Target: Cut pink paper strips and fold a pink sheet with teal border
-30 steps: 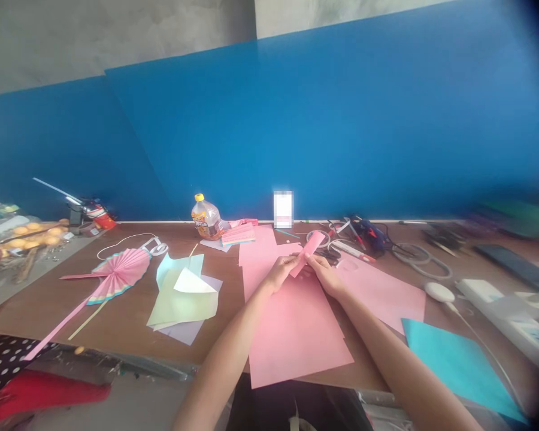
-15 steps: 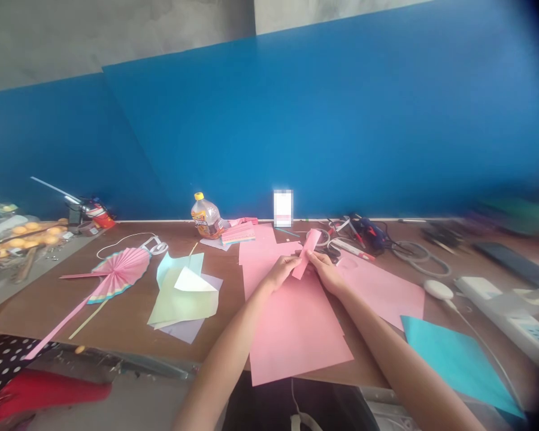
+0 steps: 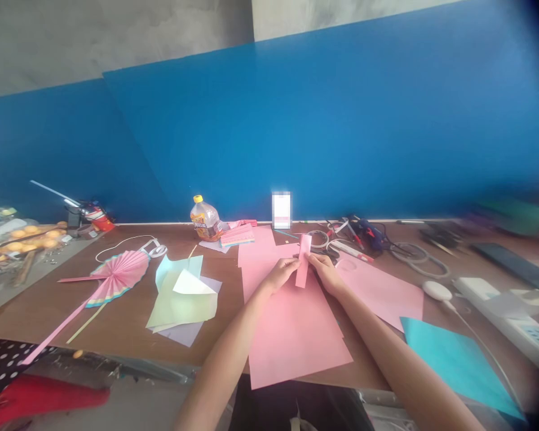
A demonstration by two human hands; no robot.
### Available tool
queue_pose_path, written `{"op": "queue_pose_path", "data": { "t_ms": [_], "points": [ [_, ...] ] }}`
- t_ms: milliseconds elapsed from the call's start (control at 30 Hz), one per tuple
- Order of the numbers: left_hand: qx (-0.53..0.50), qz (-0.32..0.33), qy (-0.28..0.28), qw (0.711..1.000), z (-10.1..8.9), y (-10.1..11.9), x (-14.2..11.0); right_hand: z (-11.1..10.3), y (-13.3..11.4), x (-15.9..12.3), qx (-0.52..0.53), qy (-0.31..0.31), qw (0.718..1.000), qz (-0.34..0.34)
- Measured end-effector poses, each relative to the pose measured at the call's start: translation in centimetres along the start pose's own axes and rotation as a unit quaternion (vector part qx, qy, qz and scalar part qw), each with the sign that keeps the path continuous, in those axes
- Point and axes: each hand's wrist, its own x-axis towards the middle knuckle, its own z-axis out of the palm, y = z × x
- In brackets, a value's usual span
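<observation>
Between both hands stands a narrow folded strip of pink paper (image 3: 303, 261), nearly upright. My left hand (image 3: 284, 273) pinches its left edge, and my right hand (image 3: 324, 269) grips the right edge, fingers closed. Beneath them large pink sheets (image 3: 296, 341) lie on the brown table. A pleated pink paper fan (image 3: 121, 272) with a blue and yellow rim rests at the left, long strips sticking out from it. Pale green paper (image 3: 184, 305) lies in a loose pile with blue, white and lilac sheets left of my arms.
A bottle with a yellow cap (image 3: 204, 218) stands at the back beside pleated paper (image 3: 237, 235). A glue gun (image 3: 368, 232), cables and a white power strip (image 3: 498, 305) lie right. Turquoise paper (image 3: 458, 359) overhangs the front edge. A blue panel (image 3: 296, 131) rises behind.
The pink strip has turned from a rightward lean to nearly upright, its lower end now slightly lower. Both hands keep hold of it in about the same place.
</observation>
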Motion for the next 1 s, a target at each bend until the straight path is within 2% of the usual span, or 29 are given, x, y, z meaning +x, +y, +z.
{"op": "queue_pose_path", "data": {
  "t_ms": [200, 367, 567, 833, 1000],
  "points": [
    [0.0, 0.031, 0.004, 1.0, -0.1, -0.1, -0.1, 0.1, -0.5, -0.2, -0.027, -0.024, 0.999, -0.018],
    [0.013, 0.002, 0.004, 1.0, 0.0, 0.0, -0.1, 0.0, -0.1, 0.0, -0.002, 0.016, 1.0, -0.016],
    [-0.002, 0.009, 0.011, 1.0, 0.4, 0.4, -0.2, -0.1, -0.1, -0.1, -0.031, 0.006, 0.999, -0.026],
    [0.022, 0.007, 0.021, 1.0, 0.2, 0.3, -0.3, 0.0, 0.3, -0.1, 0.019, 0.031, 0.999, -0.013],
    [0.012, 0.039, 0.059, 0.997, 0.2, 0.1, -0.2, -0.1, 0.4, 0.0, 0.007, 0.019, 0.999, -0.029]
  ]
}}
